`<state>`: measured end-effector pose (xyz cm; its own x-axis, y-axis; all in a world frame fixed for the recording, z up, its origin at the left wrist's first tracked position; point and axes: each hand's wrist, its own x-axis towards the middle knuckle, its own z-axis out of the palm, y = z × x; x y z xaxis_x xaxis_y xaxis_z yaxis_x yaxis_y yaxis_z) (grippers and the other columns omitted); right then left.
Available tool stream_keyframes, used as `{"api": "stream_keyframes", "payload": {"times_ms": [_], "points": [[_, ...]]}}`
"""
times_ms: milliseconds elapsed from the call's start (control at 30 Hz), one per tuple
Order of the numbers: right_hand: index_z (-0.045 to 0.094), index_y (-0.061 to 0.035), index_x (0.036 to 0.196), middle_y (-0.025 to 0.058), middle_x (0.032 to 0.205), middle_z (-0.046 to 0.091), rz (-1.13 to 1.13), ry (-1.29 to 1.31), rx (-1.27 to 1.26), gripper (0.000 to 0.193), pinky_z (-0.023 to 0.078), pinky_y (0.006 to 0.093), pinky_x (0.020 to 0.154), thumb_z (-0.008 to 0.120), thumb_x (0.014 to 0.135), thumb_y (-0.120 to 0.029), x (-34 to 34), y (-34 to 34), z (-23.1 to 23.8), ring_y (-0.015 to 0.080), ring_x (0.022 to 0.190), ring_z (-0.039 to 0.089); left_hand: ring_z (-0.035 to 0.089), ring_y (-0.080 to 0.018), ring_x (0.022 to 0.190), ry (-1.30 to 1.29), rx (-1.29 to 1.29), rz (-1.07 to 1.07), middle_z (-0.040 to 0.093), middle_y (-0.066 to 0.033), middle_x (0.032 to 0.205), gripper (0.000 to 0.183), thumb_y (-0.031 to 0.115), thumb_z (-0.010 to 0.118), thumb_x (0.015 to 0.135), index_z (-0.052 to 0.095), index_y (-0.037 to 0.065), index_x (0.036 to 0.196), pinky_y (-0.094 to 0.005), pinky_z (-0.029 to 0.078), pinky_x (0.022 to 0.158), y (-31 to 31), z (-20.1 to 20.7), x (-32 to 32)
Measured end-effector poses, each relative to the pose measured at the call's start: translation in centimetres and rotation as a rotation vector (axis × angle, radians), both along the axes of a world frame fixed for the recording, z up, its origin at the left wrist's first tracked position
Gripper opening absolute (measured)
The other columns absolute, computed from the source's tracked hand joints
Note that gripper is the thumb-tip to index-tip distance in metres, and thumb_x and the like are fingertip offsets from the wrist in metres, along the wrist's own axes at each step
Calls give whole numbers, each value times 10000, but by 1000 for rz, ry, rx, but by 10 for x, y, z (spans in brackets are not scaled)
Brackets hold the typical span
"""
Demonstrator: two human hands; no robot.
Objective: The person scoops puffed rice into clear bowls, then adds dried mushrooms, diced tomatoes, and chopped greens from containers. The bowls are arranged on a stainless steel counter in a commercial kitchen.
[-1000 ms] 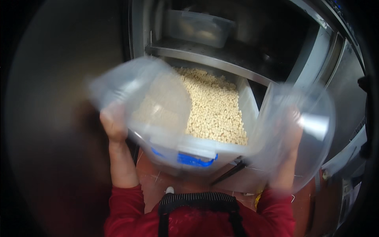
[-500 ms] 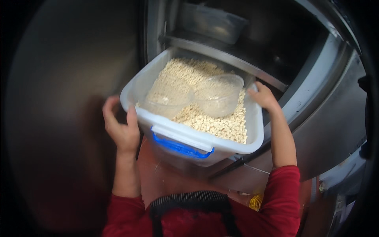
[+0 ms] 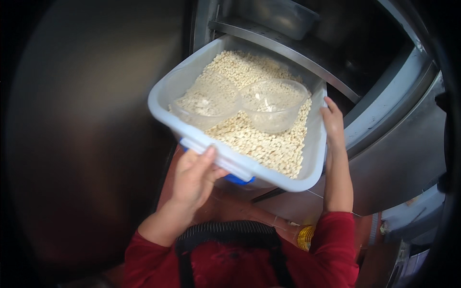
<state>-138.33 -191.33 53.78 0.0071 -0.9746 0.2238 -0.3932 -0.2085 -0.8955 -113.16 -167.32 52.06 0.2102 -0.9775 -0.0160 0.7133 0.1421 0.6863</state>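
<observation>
A large whitish plastic tub [image 3: 160, 113] is tilted toward me, its far end inside a steel cabinet beneath a shelf. Small pale chopped pieces [image 3: 273, 152] fill much of it. Two clear plastic bowls, a left one [image 3: 207, 98] and a right one [image 3: 274, 103], lie on the pieces. My left hand [image 3: 193, 175] grips the front rim at the blue handle [image 3: 237, 179], thumb on top and fingers curled beneath. At the right side wall, my right hand [image 3: 332, 124] holds the tub close to its rim; some of its fingers are hidden.
A steel shelf edge [image 3: 288, 53] runs just above the tub's far end. On that shelf stands another clear container [image 3: 281, 18]. A large dark metal panel [image 3: 91, 125] rises at the left. Something yellow [image 3: 305, 237] lies low on the right, by the reddish floor [image 3: 225, 204].
My left hand has gone from the tub's left corner to the middle of its front rim, closing there. My right hand has shifted slightly along the right side. The tub sits slightly higher in view.
</observation>
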Motion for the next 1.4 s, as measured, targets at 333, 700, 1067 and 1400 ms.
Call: {"api": "stream_keyframes", "payload": {"times_ms": [333, 700, 1067, 1400], "points": [[522, 45, 1138, 222, 1100, 556, 335, 815, -664, 381, 410, 393, 863, 457, 887, -235, -15, -121, 50, 365, 1011, 525, 613, -214, 822, 6, 112, 752, 614, -162, 919, 233, 61, 505, 830, 540, -95, 999, -303, 510, 757, -32, -6, -37], [594, 50, 1001, 154, 900, 630, 1048, 681, 67, 449, 460, 354, 721, 558, 818, -359, 105, -359, 52, 228, 820, 595, 621, -169, 704, -40, 353, 1016, 632, -128, 842, 207, 57, 540, 799, 584, -72, 955, -258, 509, 623, -64, -21, -33], [589, 90, 988, 108, 806, 623, 1111, 573, 96, 493, 439, 286, 668, 491, 891, -383, 144, -440, 15, 168, 735, 567, 608, -142, 717, -105, 549, 1117, 633, -115, 854, 221, 80, 579, 774, 604, -62, 942, -249, 480, 636, -118, -49, -27], [578, 92, 1018, 110, 856, 615, 1097, 594, 214, 521, 451, 297, 668, 475, 891, -403, 115, -443, -9, 175, 731, 571, 586, -147, 666, -317, 642, 1133, 617, -108, 768, 228, 153, 612, 742, 612, -44, 858, -274, 465, 607, -119, -39, -38]]}}
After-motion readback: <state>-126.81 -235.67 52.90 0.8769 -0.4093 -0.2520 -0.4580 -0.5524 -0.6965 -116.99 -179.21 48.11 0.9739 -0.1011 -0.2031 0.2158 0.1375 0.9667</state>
